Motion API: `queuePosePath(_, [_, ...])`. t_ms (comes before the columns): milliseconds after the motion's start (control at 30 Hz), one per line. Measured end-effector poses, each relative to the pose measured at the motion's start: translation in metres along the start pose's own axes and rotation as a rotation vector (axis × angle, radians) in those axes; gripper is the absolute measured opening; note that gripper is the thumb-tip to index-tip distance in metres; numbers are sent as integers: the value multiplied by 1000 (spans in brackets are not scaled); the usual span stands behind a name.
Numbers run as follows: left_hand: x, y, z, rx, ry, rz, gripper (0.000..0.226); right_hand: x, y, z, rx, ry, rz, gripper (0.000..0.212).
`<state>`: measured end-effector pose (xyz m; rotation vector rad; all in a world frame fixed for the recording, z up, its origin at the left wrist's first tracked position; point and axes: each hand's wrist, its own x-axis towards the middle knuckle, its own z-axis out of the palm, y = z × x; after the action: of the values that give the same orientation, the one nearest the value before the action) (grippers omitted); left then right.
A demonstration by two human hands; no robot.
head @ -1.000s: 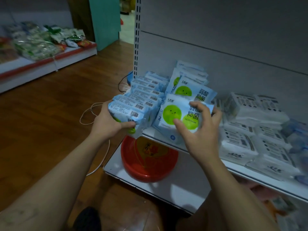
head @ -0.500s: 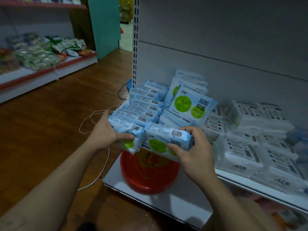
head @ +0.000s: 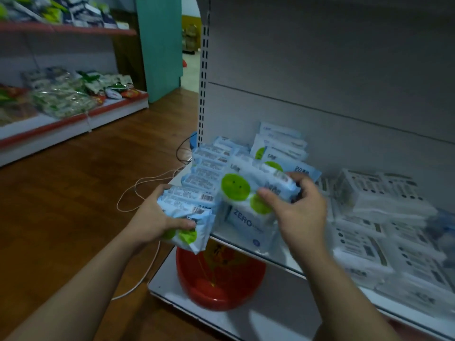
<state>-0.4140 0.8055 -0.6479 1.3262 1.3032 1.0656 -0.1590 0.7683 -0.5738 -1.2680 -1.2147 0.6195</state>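
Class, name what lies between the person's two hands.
In the head view: the barcode packs the left hand grips, the green-spotted pack the right hand holds, and a ZERO pack on the shelf.

One wide-angle head-worn camera looks forward and down from close above and behind the grip of the left hand [head: 157, 219] and right hand [head: 301, 215] on the wipe packs [head: 234, 190]; the shelf unit [head: 320, 70] stands beyond it.

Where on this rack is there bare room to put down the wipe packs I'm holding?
The bottom shelf is bare right of the red basin, plus a thin strip at its left corner. The upper shelf is crowded: blue wipe packs at left run into white packs at right, with no gap showing.
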Motion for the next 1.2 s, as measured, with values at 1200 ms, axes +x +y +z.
queuePosePath(1200, [-4,27,-35,-102,-32,58,82,68,-65,90,-839,-826,-351,63])
